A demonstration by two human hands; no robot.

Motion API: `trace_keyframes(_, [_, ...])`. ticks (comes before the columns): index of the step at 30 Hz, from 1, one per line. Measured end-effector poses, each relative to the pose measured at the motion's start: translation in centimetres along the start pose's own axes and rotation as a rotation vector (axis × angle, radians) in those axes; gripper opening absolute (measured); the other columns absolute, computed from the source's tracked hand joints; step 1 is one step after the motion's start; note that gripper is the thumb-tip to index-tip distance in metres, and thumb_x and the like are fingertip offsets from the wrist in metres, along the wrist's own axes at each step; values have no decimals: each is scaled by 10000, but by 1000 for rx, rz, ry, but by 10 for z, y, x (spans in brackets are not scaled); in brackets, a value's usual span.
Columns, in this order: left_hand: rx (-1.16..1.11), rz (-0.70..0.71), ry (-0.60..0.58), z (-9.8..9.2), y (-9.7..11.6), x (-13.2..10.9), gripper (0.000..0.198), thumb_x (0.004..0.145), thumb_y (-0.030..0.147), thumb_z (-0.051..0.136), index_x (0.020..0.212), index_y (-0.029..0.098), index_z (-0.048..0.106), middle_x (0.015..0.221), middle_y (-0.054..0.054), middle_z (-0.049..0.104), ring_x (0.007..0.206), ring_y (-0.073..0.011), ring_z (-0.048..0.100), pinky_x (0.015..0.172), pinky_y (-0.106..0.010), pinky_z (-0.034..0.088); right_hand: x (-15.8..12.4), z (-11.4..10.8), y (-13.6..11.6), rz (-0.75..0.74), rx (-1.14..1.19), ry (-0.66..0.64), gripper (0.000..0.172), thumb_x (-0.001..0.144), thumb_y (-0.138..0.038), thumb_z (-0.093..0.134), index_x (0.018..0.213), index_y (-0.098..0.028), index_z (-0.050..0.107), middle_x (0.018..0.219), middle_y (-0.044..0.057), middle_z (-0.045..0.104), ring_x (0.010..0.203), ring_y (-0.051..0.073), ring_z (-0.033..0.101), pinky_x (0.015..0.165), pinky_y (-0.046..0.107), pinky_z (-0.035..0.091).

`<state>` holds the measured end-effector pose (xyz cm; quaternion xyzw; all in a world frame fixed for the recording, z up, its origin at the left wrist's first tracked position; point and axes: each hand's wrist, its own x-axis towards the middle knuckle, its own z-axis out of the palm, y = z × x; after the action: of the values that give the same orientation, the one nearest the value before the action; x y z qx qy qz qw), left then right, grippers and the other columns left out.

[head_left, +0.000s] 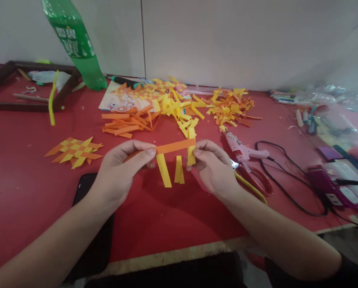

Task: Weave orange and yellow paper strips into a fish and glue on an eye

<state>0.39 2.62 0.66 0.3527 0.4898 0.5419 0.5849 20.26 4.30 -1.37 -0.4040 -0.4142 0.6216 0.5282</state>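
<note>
Between my hands an orange paper strip (175, 147) is held out, tilted slightly up to the right. My left hand (123, 166) pinches its left end between thumb and fingers. A yellow paper strip (191, 148) crosses the orange one at its right end, and my right hand (213, 164) pinches it there. Below the orange strip, a yellow strip (164, 171) and a folded yellow strip (179, 170) show against the red table. To the left lies a woven orange and yellow paper fish (77, 150).
Orange strips (126, 125) and yellow strips (173, 105) are heaped at the back. A pink glue gun (245, 150) and red-handled scissors (258, 180) lie right, beside a black cord (282, 192). A black phone (99, 240) is under my left forearm. A green bottle (79, 52) stands behind.
</note>
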Motion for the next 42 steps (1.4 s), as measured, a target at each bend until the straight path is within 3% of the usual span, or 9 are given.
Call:
trace_keyframes(5, [29, 10, 64, -1, -1, -1, 114, 727, 259, 793, 727, 193, 700, 699, 26, 683, 611, -98, 609, 603, -203, 540, 1, -4, -3, -159, -125, 10, 47, 793, -228, 623, 747, -236, 617, 621, -38, 613, 571, 118, 575, 590, 284, 492])
trace_keyframes(16, [183, 189, 66, -4, -5, -7, 109, 784, 312, 788, 812, 231, 721, 788, 23, 728, 703, -130, 684, 680, -223, 567, -2, -12, 7, -272, -223, 5, 61, 844, -222, 661, 794, -256, 654, 691, -32, 596, 631, 121, 546, 613, 277, 470])
trace_keyframes(27, [219, 228, 74, -3, -6, -7, 80, 776, 284, 788, 798, 239, 725, 776, 19, 738, 704, -156, 694, 688, -260, 570, -7, -12, 8, -290, -338, 7, 54, 863, -266, 659, 813, -253, 643, 722, -16, 580, 631, 125, 521, 576, 280, 438])
trace_keyframes(36, [271, 221, 41, 0, -2, -9, 60, 774, 271, 781, 773, 243, 728, 771, 23, 726, 726, -145, 673, 686, -232, 543, -13, 2, -6, -303, -511, -27, 125, 832, -228, 647, 722, -245, 591, 622, -21, 497, 539, 114, 417, 450, 258, 317])
trace_keyframes(42, [289, 247, 32, 1, -3, -11, 58, 774, 267, 782, 786, 245, 729, 791, 26, 733, 734, -137, 682, 692, -216, 555, -16, 8, -1, -247, -491, -86, 110, 839, -220, 630, 741, -230, 581, 616, -36, 519, 513, 92, 449, 444, 233, 356])
